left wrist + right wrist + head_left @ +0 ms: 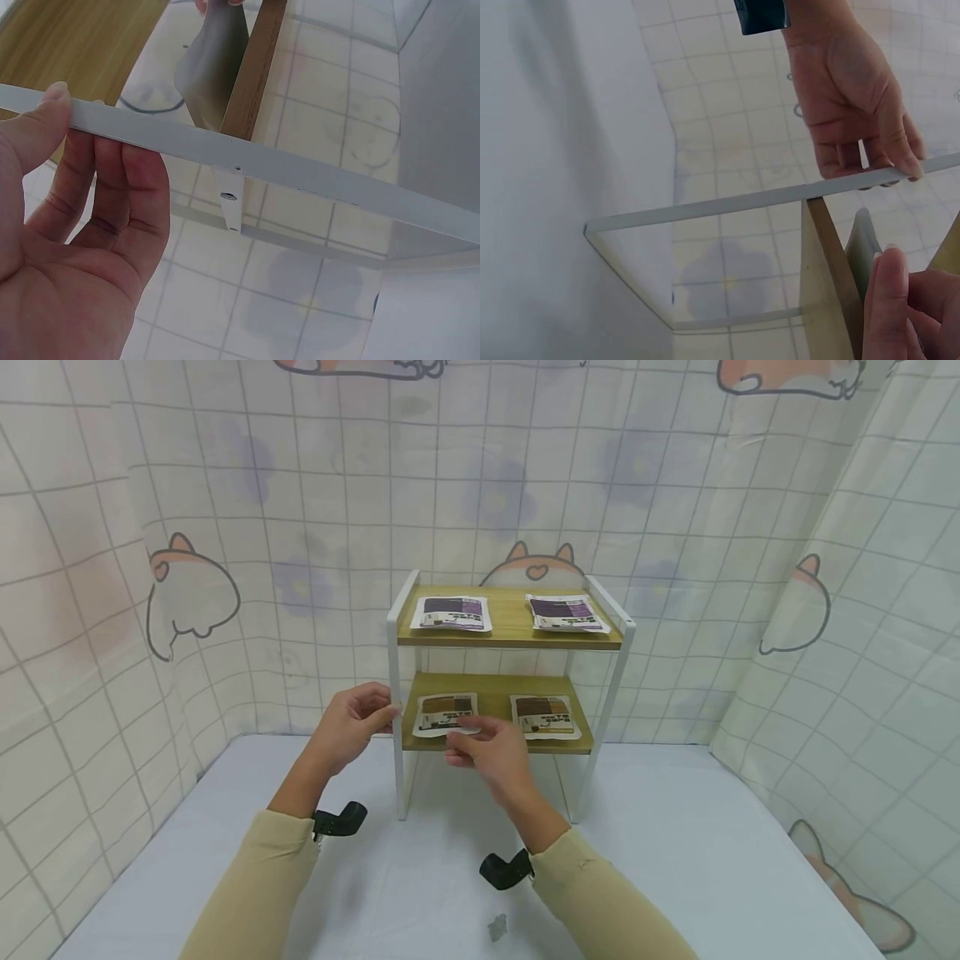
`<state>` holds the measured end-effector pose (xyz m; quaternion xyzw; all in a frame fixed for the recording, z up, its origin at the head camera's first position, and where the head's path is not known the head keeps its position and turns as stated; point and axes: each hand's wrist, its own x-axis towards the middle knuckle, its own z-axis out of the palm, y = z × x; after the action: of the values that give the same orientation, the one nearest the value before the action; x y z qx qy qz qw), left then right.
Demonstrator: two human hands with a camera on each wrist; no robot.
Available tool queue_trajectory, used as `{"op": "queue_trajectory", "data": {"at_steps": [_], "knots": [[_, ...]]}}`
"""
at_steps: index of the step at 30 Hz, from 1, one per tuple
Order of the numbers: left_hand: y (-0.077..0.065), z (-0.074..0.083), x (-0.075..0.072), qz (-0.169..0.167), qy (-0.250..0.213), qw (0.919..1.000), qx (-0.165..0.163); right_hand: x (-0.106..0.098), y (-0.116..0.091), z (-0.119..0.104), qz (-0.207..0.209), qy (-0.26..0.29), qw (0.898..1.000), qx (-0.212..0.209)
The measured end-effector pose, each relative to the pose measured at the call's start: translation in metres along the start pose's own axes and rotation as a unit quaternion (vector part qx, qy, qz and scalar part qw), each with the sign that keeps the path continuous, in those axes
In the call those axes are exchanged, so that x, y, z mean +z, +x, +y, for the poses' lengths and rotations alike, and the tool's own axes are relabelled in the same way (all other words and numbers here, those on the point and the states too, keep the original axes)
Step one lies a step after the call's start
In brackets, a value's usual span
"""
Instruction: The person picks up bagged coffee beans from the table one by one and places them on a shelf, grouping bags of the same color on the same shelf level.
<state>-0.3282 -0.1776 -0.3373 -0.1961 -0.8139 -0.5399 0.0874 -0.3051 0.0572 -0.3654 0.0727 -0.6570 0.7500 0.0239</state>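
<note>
A small two-tier shelf rack [510, 642] with wooden boards and a white frame stands on the table. My left hand [352, 722] grips its left front post [300, 176], thumb on one side and curled fingers on the other. On the lower board [495, 689], a flat pouch with a brown-and-white label [442, 713] lies at the left. My right hand [495, 756] pinches this pouch at its front right corner. In the right wrist view, the right fingers [889, 292] are at the pouch's edge, beside the board's front edge.
A second brown-labelled pouch [545, 718] lies at the lower board's right. Two spots on the upper board hold purple-labelled pouches, one left [452, 614] and a stack right [566, 613]. A gridded cloth [337, 543] hangs behind; a white cloth [660, 843] covers the table.
</note>
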Motion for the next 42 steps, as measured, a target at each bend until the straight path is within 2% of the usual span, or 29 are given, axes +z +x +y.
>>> {"op": "queue_trajectory", "data": {"at_steps": [14,42], "knots": [[-0.0001,-0.0007,0.0000,-0.002,-0.003,1.0000,0.001,0.0030,-0.0002,-0.0001,0.016,-0.002,1.000,0.009],[-0.0003,-0.0011,0.0001,-0.003,0.001,1.0000,0.000,0.0077,-0.0029,0.0025,0.034,0.006,0.999,-0.003]]}}
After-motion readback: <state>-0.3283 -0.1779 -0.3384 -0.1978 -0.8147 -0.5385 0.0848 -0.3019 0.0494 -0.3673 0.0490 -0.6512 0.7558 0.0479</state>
